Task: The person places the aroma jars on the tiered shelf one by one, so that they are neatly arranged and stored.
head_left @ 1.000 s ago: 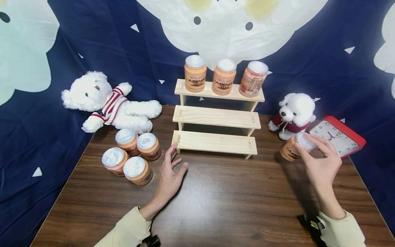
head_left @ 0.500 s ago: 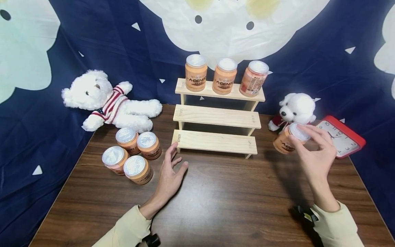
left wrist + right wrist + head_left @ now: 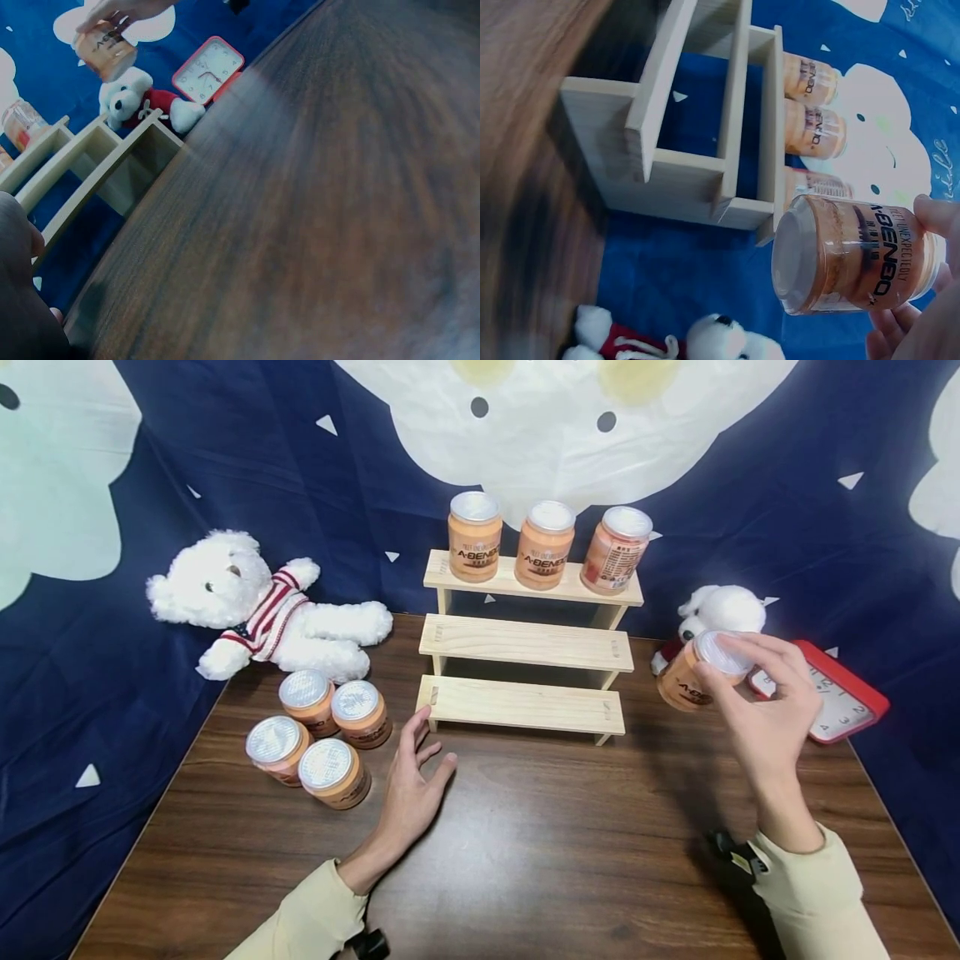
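My right hand (image 3: pixel 776 714) grips an orange jar with a silver lid (image 3: pixel 686 678) near its top, holding it tilted above the table. In the right wrist view the held jar (image 3: pixel 855 255) shows its printed label, with fingers around the lid end. The left hand (image 3: pixel 416 789) rests by the front left corner of a three-step wooden rack (image 3: pixel 525 706), its fingers relaxed and holding nothing; a fingertip reaches that corner. On the top step stand three similar jars: left (image 3: pixel 476 539), middle (image 3: pixel 545 547) and right (image 3: pixel 615 553).
Several more jars (image 3: pixel 327 768) cluster on the table left of the left hand. A white teddy bear (image 3: pixel 300 627) lies behind them. To the right sit a white plush dog (image 3: pixel 731 610) and a red-framed clock (image 3: pixel 847 702), both partly covered by the jar and hand.
The right hand has lifted the jar up off the table area, moving slightly left and away, so it now covers more of the plush dog. The left hand has stayed in place.
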Available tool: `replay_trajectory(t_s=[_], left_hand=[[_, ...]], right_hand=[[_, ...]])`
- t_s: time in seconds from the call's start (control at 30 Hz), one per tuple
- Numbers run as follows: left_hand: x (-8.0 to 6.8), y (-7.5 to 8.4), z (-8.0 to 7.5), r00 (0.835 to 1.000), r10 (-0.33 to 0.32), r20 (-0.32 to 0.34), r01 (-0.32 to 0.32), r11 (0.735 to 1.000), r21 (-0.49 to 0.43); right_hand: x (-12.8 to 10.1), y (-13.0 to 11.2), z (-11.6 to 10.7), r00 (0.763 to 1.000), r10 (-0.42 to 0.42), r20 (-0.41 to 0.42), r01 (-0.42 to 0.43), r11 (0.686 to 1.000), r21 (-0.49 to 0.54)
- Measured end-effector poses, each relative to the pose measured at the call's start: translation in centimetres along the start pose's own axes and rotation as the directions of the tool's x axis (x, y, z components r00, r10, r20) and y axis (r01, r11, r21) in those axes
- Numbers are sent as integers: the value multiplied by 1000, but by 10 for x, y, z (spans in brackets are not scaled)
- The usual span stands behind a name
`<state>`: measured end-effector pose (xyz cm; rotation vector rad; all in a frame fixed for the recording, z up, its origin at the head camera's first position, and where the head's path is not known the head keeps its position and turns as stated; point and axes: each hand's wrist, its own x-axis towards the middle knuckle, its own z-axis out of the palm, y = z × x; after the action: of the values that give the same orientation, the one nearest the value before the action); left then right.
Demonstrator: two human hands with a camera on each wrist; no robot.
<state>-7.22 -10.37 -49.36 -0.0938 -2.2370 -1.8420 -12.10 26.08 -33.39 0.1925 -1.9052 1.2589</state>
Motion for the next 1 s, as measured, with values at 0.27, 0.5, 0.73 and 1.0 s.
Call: replay_trajectory(t_s=[0.27,0.5,0.73,1.0], left_hand=[[-1,0,0,1000,3,4,-3,1000,-2],[0,1,0,1000,4,2,-4,1000,-7],[-1,2,0,1000,-10,4,10,1000,-15],[-1,2,-1,1000,-3,4,3,1000,-9]], right_hand=[[2,13,14,999,16,36,-16,1000,20],[-2,26,29,998,-21,55,18,999,49],[-1,23,42,996,-45,81,38,995,87],[-2,25,59,997,2,72,-7,997,72]])
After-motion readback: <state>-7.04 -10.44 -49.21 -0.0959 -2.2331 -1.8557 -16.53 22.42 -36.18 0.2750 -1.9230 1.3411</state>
